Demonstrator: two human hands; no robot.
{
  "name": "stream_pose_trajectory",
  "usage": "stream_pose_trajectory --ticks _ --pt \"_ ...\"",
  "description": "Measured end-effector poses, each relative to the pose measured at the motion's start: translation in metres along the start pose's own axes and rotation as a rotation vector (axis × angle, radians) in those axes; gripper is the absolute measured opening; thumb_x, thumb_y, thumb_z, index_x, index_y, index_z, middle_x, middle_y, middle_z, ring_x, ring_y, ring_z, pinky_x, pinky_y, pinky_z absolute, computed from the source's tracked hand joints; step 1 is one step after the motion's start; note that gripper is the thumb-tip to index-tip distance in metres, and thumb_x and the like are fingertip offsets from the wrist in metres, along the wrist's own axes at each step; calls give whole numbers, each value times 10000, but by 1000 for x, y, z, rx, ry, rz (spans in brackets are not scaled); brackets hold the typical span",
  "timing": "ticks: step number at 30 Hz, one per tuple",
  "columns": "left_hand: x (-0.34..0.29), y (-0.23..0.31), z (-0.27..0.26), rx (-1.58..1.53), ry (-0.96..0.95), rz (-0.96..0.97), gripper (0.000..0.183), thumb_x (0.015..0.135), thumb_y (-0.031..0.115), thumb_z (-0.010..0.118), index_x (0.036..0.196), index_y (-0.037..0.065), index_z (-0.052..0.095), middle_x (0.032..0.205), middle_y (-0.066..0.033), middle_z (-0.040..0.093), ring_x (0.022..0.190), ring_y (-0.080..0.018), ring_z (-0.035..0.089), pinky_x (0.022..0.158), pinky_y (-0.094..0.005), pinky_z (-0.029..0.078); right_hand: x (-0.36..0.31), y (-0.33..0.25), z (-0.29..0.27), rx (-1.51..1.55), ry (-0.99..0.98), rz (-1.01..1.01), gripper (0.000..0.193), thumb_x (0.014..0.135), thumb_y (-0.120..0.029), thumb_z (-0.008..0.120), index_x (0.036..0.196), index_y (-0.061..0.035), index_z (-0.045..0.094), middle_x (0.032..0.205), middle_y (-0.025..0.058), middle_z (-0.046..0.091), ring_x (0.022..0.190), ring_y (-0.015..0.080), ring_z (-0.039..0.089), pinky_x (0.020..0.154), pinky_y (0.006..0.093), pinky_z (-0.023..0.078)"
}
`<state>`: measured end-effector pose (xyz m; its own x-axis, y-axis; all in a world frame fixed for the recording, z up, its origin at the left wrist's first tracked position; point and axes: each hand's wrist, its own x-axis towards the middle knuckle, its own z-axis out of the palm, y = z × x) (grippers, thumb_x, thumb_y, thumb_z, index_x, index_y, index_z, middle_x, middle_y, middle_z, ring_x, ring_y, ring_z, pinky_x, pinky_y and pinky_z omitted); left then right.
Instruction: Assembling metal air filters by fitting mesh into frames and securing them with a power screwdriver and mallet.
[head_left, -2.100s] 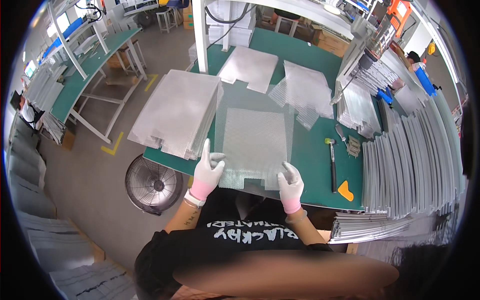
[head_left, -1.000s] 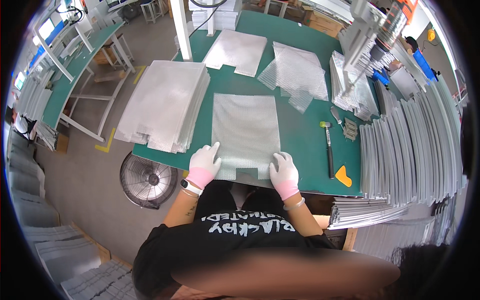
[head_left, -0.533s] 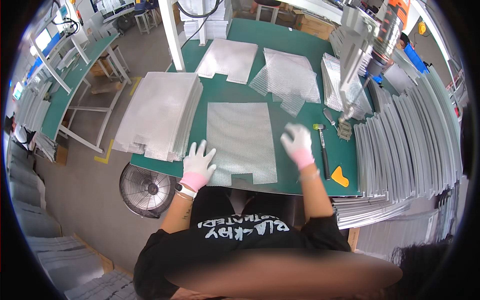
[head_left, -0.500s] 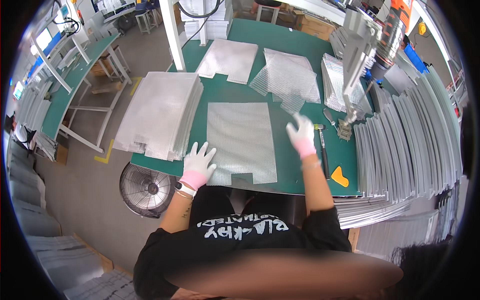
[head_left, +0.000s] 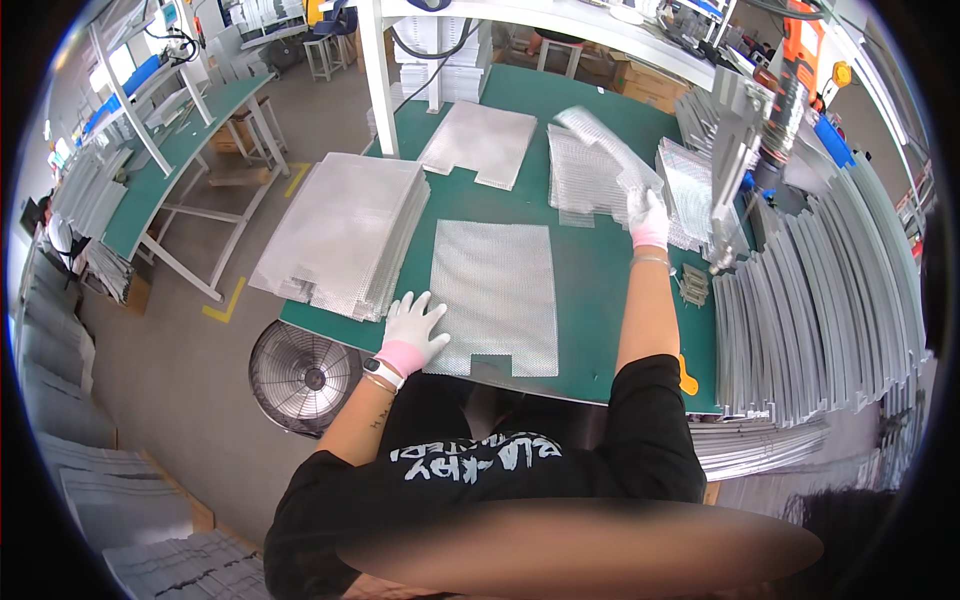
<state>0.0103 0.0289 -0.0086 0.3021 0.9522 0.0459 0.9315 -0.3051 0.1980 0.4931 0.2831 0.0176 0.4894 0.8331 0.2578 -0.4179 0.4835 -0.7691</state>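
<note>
A mesh sheet (head_left: pixel 495 290) with a small notch in its near edge lies flat in front of me on the green tabletop. My left hand (head_left: pixel 412 328), in a white glove with a pink cuff, rests at this sheet's near left edge with fingers spread. Farther off to the right, my gloved right hand (head_left: pixel 648 215) grips the near end of a narrow mesh piece (head_left: pixel 608 145). That piece is tilted up above several mesh sheets (head_left: pixel 580 182) on the table; the fingertips are partly hidden by it.
A tall stack of mesh sheets (head_left: pixel 345 225) stands at left, another sheet (head_left: pixel 482 140) behind. Right are a sheet pile (head_left: pixel 682 175), an orange power driver (head_left: pixel 797 75) on a mount, a metal block (head_left: pixel 693 285), a yellow scraper (head_left: pixel 688 376) and upright panels (head_left: pixel 810 300). A fan (head_left: pixel 312 378) stands below.
My right hand has moved away from me and right, and has taken hold of the narrow mesh piece and raised it. My left hand stays by the front sheet. The view has shifted slightly.
</note>
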Motion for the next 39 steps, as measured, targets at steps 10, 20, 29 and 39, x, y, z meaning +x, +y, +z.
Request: stream_pose_trajectory --ticks 10,20,29,39 --pt "-5 15 -30 -132 217 -71 699 753 373 799 1368 140 561 1521 -205 375 1432 -416 297 1191 -515 240 -125 -53 58 418 -409 337 361 903 -5 665 1238 -67 548 1069 39 612 1020 194 604 923 363 526" --pt "-55 43 -75 -931 294 -292 798 893 196 695 1537 -1 268 967 -111 724 812 -237 711 728 -368 556 -333 -81 80 -518 -289 225 647 909 -13 607 1499 12 342 1092 78 645 840 127 624 781 259 540" --pt "-41 38 -21 -459 163 -321 815 854 238 722 1514 25 294 870 -180 675 793 -373 671 717 -436 541 -342 -73 69 -1330 -487 -44 757 836 -125 715 1502 -22 369 1102 133 680 818 239 600 767 336 521" --pt "-39 37 1 -368 75 -346 818 855 267 718 1498 -7 293 928 -196 663 827 -392 657 737 -459 533 -347 -49 49 -1470 -519 27 613 865 -198 696 1415 -41 475 1217 157 639 1080 345 634 926 411 513"
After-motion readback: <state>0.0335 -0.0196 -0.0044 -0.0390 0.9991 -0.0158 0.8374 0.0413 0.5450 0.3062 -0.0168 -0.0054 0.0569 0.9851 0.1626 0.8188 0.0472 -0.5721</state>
